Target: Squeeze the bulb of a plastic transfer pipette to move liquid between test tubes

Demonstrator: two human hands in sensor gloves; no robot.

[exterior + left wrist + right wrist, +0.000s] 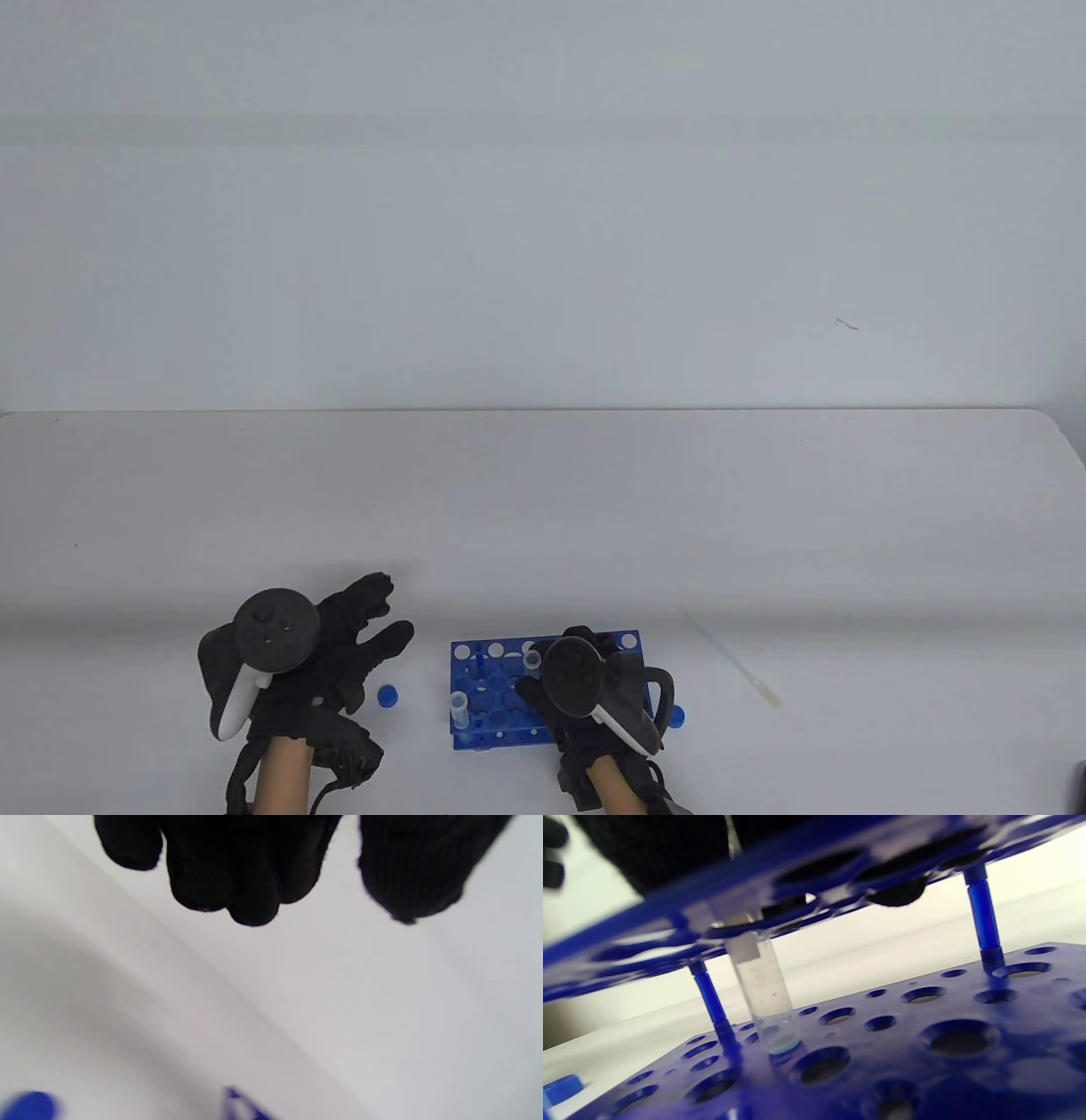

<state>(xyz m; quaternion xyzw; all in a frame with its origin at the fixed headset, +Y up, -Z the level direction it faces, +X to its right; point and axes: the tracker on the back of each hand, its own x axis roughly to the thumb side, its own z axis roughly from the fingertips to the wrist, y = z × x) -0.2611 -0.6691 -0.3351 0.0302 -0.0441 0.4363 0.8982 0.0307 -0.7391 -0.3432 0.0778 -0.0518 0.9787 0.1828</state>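
Observation:
A blue test tube rack [475, 679] stands near the table's front edge. One open clear tube [459, 709] sits at its front left. A second tube [532, 660] stands further back, right beside my right hand [556, 658], which lies over the rack. In the right wrist view that tube [763, 993] stands in the rack [925, 1052], nearly empty, with my gloved fingers [670, 849] at its top; whether they grip it is hidden. My left hand [382, 615] hovers left of the rack, fingers spread and empty [322, 899]. The clear pipette [734, 662] lies on the table to the right.
One blue cap [388, 696] lies between my left hand and the rack, and shows blurred in the left wrist view [27, 1107]. Another blue cap [676, 717] lies right of the rack. The white table [543, 509] ends at a pale wall behind.

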